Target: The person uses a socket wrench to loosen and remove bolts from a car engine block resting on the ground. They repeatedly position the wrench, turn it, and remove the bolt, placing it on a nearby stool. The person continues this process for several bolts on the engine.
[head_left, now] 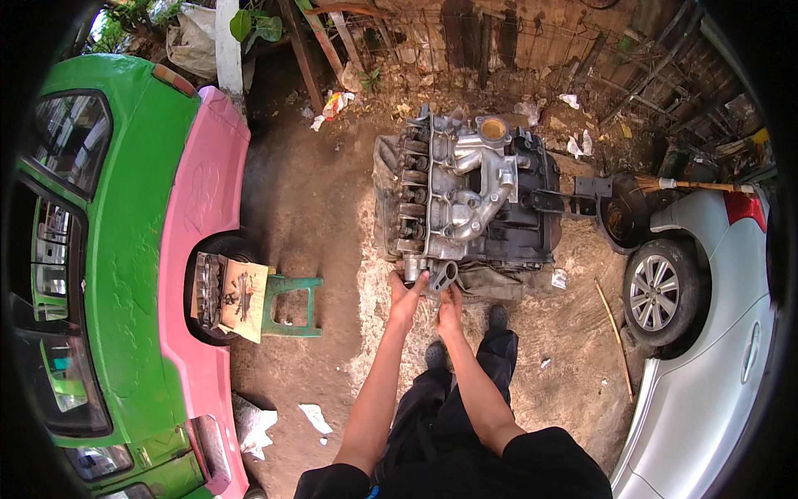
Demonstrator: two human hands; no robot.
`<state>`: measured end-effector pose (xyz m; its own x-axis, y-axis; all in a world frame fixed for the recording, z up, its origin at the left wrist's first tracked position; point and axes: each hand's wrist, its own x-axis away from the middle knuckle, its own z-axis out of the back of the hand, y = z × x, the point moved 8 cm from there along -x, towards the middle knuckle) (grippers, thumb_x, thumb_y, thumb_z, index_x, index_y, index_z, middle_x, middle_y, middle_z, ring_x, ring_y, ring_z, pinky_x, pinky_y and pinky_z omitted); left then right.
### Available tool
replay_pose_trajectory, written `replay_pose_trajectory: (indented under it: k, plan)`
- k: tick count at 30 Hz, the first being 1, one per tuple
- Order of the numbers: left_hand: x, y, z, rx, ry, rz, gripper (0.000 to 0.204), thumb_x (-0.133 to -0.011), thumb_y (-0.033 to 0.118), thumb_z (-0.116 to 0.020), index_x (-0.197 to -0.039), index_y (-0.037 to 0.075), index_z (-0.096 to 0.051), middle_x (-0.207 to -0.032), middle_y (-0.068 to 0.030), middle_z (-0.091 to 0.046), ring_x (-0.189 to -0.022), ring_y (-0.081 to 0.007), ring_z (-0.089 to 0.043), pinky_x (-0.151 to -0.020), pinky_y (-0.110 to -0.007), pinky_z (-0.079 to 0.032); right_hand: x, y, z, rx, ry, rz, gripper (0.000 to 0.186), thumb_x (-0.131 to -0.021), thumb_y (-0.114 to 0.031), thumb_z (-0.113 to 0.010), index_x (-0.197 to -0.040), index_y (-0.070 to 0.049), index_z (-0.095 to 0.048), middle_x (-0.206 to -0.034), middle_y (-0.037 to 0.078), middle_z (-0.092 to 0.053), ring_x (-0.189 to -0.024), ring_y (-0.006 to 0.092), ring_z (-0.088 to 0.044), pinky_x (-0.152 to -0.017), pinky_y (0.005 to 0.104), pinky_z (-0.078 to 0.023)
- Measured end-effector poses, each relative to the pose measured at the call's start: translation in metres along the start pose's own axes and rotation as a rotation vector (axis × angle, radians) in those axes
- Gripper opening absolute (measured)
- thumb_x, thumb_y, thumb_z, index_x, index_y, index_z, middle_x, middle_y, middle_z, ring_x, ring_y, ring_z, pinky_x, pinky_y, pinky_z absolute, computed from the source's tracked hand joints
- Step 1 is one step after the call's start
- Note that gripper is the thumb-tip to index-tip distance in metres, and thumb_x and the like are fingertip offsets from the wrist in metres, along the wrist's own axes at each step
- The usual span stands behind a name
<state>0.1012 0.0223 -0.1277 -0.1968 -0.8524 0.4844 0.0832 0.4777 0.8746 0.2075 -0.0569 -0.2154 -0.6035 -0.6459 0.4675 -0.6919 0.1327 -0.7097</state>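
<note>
Black sleeves (pixel 555 464) and dark trousers (pixel 496 358) stand closest, below two bare forearms reaching toward an engine (pixel 470 195). Left hand (pixel 404 303) and right hand (pixel 450 313) both grip a grey metal fitting (pixel 443 278) with an oval opening, thumb side up, at the engine's near end.

The engine sits on rumpled grey cloth (pixel 490 283) spread over rough ground (pixel 307 224) – brown and stained, paler around the engine, with scraps of litter about. It is an outdoor yard: a green-and-pink vehicle (pixel 125 224) along the left, a silver car (pixel 706 407) along the right, weathered boards (pixel 540 37) at the far side. By the pink bodywork, cardboard (pixel 257 283) bearing metal parts rests on a green stool (pixel 291 331).

Fingers curl out of sight under the fitting, and whether it touches the engine I cannot tell. Both vehicles are cut off by the dark lens rim, and the stool is partly covered. Print on the red-and-yellow wrapper (pixel 337 104) and the emblem on the wheel (pixel 655 289) – both too small to read.
</note>
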Motion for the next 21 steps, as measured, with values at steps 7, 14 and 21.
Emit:
replay_pose_trajectory:
  k: [7,14,21]
  plan:
    - [0.003,0.005,-0.001,0.016,0.005,-0.008,0.057,-0.085,0.036,-0.074,-0.118,0.005,-0.039,-0.112,-0.0108,-0.055,-0.099,-0.0187,-0.057,-0.069,-0.032,-0.051,-0.005,-0.005,-0.008,0.044,-0.196,0.046,0.034,-0.089,-0.020,-0.070,-0.118,-0.004,-0.061,-0.109,-0.001,-0.065,-0.100,0.0109,-0.058,-0.089,0.0292,-0.043]
    - [0.004,0.005,-0.002,0.029,-0.001,-0.013,0.055,-0.086,0.036,-0.073,-0.116,0.006,-0.039,-0.111,-0.0106,-0.056,-0.099,-0.0182,-0.057,-0.069,-0.032,-0.051,-0.005,0.005,-0.008,-0.028,-0.121,-0.024,0.029,-0.089,-0.015,-0.070,-0.114,-0.003,-0.060,-0.107,0.000,-0.066,-0.099,0.0111,-0.059,-0.086,0.0280,-0.045]
    - [0.002,0.002,-0.001,0.030,0.004,-0.028,0.052,-0.087,0.033,-0.072,-0.116,0.005,-0.039,-0.110,-0.0112,-0.057,-0.096,-0.0183,-0.058,-0.068,-0.032,-0.052,-0.003,-0.011,-0.016,0.053,-0.204,0.115,0.017,-0.094,-0.002,-0.058,-0.111,0.000,-0.062,-0.109,0.002,-0.064,-0.100,0.0123,-0.058,-0.089,0.0299,-0.043]
